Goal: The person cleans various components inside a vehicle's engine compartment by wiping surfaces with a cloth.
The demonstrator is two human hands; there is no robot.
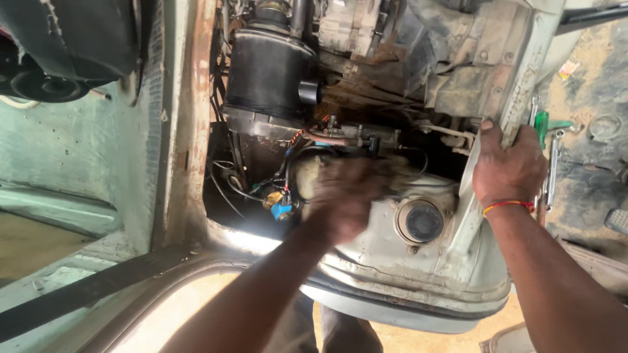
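Our right hand point(507, 171) grips the pale metal panel edge point(517, 98), fingers wrapped over it as if to brace us, while our left hand point(347, 196), blurred, reaches onto the grey tank point(392, 255); we cannot tell how its fingers stand. No labels show; a round cap point(420, 221) sits just right of it, a black canister point(268, 75) above.

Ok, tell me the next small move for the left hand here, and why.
Probably hold the left hand still on top of the tank before doing more: it is motion-blurred, so its grip cannot be read. The right hand already braces on the panel edge, steadying the reach.
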